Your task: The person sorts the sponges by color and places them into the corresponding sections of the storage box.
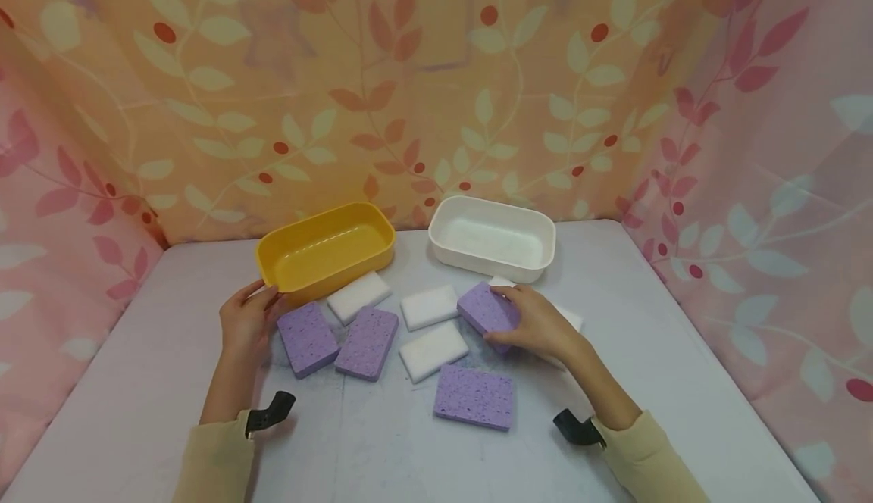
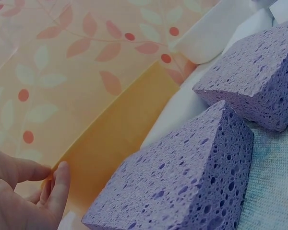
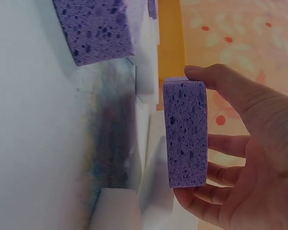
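Observation:
My left hand [image 1: 245,321] pinches the near left corner of a yellow plastic tub [image 1: 327,249]; in the left wrist view, thumb and fingers meet at the rim of the tub [image 2: 115,139]. My right hand [image 1: 535,320] grips a purple sponge [image 1: 486,307] by its edges. In the right wrist view, the thumb lies on one end of that sponge [image 3: 186,134] and fingers reach round the other. Beside the left hand lie two more purple sponges [image 1: 308,338] [image 1: 368,342]. Another purple sponge [image 1: 474,397] lies closer to the front.
At the back stands a white tub [image 1: 491,238], right of the yellow one. Several white sponge blocks [image 1: 433,350] lie among the purple ones, some partly hidden by the right hand. Patterned curtains [image 1: 409,94] close off the back and sides of the white table [image 1: 382,450].

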`<action>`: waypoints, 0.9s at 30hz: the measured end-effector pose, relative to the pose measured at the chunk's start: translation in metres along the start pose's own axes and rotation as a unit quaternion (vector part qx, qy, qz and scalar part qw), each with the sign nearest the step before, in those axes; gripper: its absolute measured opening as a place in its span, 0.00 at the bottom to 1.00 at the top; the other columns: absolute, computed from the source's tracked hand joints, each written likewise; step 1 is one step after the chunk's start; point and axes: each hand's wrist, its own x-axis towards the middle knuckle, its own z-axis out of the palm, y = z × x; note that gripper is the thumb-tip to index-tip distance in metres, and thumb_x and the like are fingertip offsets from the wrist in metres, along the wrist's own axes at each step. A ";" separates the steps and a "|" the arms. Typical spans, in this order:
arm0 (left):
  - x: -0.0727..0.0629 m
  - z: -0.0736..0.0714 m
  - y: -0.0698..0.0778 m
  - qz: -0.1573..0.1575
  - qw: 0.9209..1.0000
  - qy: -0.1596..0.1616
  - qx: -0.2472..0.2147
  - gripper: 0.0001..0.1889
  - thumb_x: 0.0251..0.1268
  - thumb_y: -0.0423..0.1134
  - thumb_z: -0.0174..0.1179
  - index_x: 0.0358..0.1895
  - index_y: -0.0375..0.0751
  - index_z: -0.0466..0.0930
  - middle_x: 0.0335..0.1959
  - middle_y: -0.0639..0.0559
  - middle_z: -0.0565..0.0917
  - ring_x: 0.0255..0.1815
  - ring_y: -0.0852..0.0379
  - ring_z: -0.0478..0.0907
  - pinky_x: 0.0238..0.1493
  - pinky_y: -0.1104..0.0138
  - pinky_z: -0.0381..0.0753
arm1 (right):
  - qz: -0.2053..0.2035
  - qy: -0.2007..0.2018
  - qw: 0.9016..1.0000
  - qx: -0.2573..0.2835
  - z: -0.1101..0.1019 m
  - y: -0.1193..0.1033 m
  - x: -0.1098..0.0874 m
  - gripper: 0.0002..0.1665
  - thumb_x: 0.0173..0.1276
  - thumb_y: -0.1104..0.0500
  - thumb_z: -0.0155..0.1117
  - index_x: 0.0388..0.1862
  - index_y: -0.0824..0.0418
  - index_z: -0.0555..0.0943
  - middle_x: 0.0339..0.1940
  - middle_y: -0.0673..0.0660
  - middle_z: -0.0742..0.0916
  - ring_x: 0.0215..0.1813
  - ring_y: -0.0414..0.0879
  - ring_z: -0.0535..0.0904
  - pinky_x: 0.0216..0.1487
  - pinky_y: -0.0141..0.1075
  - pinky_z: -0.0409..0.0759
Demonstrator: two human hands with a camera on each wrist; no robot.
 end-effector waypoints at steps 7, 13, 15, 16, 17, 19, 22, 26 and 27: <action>0.000 -0.001 0.000 -0.001 1.000 0.000 -0.010 0.35 0.78 0.35 0.62 0.83 0.44 0.61 0.47 0.54 0.81 0.37 0.66 0.87 0.46 0.76 0.87 | -0.016 0.004 1.000 -0.008 -0.010 -0.008 0.004 0.50 0.56 0.49 0.84 0.73 0.68 0.75 0.63 0.70 0.82 0.61 0.62 0.80 0.65 0.60 0.80; 0.000 -0.002 0.001 -0.006 1.000 -0.001 -0.018 0.35 0.77 0.35 0.62 0.83 0.44 0.61 0.47 0.54 0.80 0.37 0.65 0.87 0.46 0.76 0.87 | -0.021 0.005 1.000 -0.002 -0.015 -0.014 0.010 0.49 0.57 0.49 0.84 0.73 0.69 0.75 0.64 0.70 0.82 0.64 0.62 0.79 0.67 0.59 0.79; 0.001 -0.002 0.002 -0.006 1.000 -0.001 -0.018 0.35 0.77 0.35 0.62 0.83 0.44 0.61 0.47 0.54 0.80 0.37 0.66 0.88 0.45 0.76 0.87 | -0.028 0.007 1.000 -0.002 -0.016 -0.015 0.013 0.49 0.57 0.49 0.84 0.73 0.69 0.75 0.65 0.70 0.82 0.65 0.63 0.79 0.67 0.59 0.79; 0.001 -0.002 0.002 -0.008 1.000 -0.001 -0.017 0.35 0.77 0.35 0.62 0.83 0.44 0.61 0.47 0.54 0.80 0.37 0.66 0.88 0.45 0.76 0.87 | -0.030 0.009 1.000 -0.001 -0.016 -0.016 0.015 0.49 0.57 0.50 0.85 0.73 0.70 0.75 0.65 0.70 0.82 0.65 0.63 0.79 0.68 0.59 0.79; 0.001 -0.002 0.002 -0.009 1.000 0.000 -0.019 0.35 0.77 0.35 0.63 0.83 0.45 0.62 0.47 0.54 0.80 0.37 0.66 0.88 0.45 0.76 0.87 | -0.032 0.010 0.999 -0.001 -0.017 -0.017 0.016 0.49 0.57 0.50 0.85 0.73 0.70 0.76 0.65 0.70 0.82 0.65 0.63 0.79 0.67 0.59 0.79; 0.002 -0.002 0.002 -0.011 1.000 -0.001 -0.022 0.35 0.77 0.35 0.63 0.83 0.45 0.62 0.47 0.54 0.81 0.37 0.65 0.88 0.45 0.76 0.87 | -0.039 0.014 0.999 -0.005 -0.017 -0.019 0.020 0.49 0.56 0.50 0.85 0.72 0.70 0.76 0.64 0.70 0.83 0.64 0.63 0.80 0.66 0.59 0.80; 0.003 -0.002 0.002 -0.013 1.000 -0.004 -0.024 0.35 0.77 0.35 0.63 0.83 0.45 0.62 0.49 0.54 0.80 0.37 0.65 0.88 0.45 0.76 0.87 | -0.039 0.014 0.999 -0.005 -0.018 -0.022 0.024 0.50 0.56 0.49 0.85 0.73 0.69 0.76 0.63 0.69 0.83 0.61 0.61 0.81 0.64 0.58 0.81; 0.004 -0.002 0.001 -0.012 1.000 -0.007 -0.022 0.35 0.77 0.35 0.63 0.83 0.45 0.62 0.50 0.53 0.79 0.37 0.66 0.88 0.45 0.76 0.87 | -0.034 0.011 0.999 -0.004 -0.019 -0.026 0.029 0.50 0.56 0.49 0.85 0.74 0.67 0.75 0.60 0.69 0.83 0.57 0.59 0.81 0.61 0.57 0.82; 0.004 -0.002 0.000 -0.011 1.000 -0.007 -0.022 0.35 0.77 0.35 0.63 0.83 0.45 0.62 0.51 0.53 0.79 0.37 0.66 0.88 0.44 0.76 0.87 | -0.033 0.010 0.999 -0.004 -0.019 -0.027 0.031 0.50 0.56 0.49 0.85 0.74 0.67 0.75 0.59 0.68 0.83 0.56 0.58 0.81 0.60 0.56 0.82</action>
